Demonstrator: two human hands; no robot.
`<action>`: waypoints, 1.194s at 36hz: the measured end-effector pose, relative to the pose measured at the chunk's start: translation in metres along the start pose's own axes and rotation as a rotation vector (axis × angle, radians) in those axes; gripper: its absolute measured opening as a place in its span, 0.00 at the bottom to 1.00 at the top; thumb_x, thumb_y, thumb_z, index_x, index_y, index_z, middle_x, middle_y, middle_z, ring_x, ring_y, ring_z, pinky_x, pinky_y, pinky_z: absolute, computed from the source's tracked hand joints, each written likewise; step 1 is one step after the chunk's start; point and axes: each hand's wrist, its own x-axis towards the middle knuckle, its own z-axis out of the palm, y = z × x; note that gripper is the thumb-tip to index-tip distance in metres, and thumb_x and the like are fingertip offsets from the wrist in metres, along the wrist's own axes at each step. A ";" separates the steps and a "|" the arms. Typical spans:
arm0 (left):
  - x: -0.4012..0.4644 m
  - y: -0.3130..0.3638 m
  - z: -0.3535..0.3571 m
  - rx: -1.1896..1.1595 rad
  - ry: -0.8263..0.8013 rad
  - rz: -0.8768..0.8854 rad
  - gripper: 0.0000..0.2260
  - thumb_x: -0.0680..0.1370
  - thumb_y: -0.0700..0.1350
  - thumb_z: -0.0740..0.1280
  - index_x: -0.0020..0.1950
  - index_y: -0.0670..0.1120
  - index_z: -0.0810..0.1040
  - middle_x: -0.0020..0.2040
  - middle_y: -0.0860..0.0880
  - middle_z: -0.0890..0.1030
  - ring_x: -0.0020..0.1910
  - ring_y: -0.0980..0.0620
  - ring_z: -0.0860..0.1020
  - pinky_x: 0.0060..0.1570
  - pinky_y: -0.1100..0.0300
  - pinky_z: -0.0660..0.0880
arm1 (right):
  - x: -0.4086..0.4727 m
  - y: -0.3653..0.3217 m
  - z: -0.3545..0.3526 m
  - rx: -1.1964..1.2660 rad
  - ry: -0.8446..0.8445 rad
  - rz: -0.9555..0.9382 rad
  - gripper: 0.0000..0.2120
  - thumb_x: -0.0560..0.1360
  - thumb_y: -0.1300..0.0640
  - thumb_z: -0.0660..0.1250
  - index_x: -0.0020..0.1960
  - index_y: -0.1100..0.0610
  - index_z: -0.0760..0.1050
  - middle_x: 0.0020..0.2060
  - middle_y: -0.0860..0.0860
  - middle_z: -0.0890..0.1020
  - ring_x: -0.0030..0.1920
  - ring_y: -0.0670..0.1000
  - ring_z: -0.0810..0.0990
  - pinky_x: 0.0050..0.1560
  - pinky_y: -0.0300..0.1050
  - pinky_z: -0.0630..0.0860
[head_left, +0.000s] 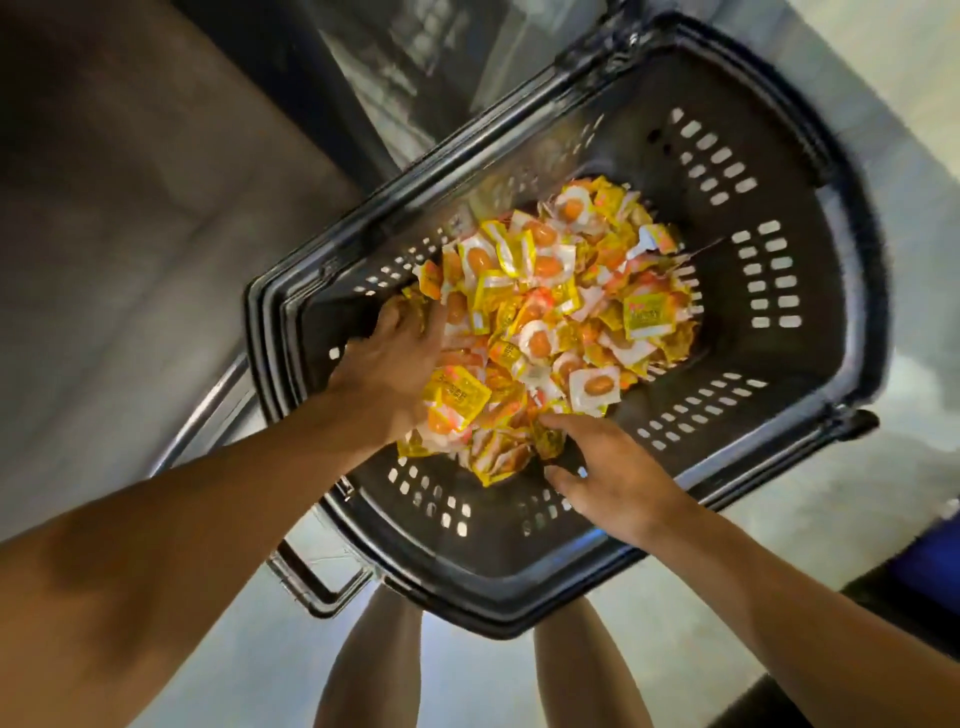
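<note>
A black plastic basket (779, 467) with slotted walls holds a heap of small yellow and white snack packets (561, 312), many showing an orange egg-shaped piece. My left hand (389, 364) reaches in from the left, fingers spread and pushed into the heap's left side. A yellow packet (457, 395) lies against its thumb side. My right hand (618, 473) is at the heap's near edge. Its index finger lies straight along the packets and its thumb is spread below them. Neither hand lifts anything clear of the heap.
The basket has a handle (311, 582) sticking out at its near left corner and stands on a pale floor (857, 545). My legs (374, 670) are below it. A dark glass-fronted cabinet (374, 67) rises behind the basket, with a grey wall (130, 208) to the left.
</note>
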 end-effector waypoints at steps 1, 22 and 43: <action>-0.007 -0.001 -0.004 -0.055 -0.015 0.009 0.41 0.72 0.49 0.76 0.78 0.49 0.55 0.73 0.47 0.64 0.73 0.44 0.59 0.65 0.43 0.72 | -0.004 -0.003 -0.002 -0.004 0.003 -0.009 0.28 0.79 0.50 0.69 0.77 0.47 0.66 0.73 0.47 0.72 0.74 0.49 0.68 0.72 0.41 0.65; -0.015 -0.005 0.039 -1.336 0.036 -0.337 0.14 0.72 0.41 0.77 0.50 0.54 0.75 0.43 0.60 0.84 0.53 0.55 0.82 0.50 0.55 0.79 | 0.086 -0.013 -0.040 0.426 0.394 0.145 0.33 0.76 0.56 0.74 0.77 0.56 0.64 0.69 0.50 0.73 0.69 0.49 0.71 0.63 0.30 0.64; 0.017 -0.002 0.082 -1.175 0.040 -0.360 0.23 0.76 0.40 0.72 0.70 0.50 0.73 0.61 0.48 0.82 0.63 0.44 0.79 0.62 0.43 0.76 | 0.166 -0.035 -0.049 -0.145 0.534 0.015 0.35 0.64 0.39 0.81 0.64 0.56 0.76 0.60 0.56 0.80 0.63 0.59 0.76 0.65 0.55 0.72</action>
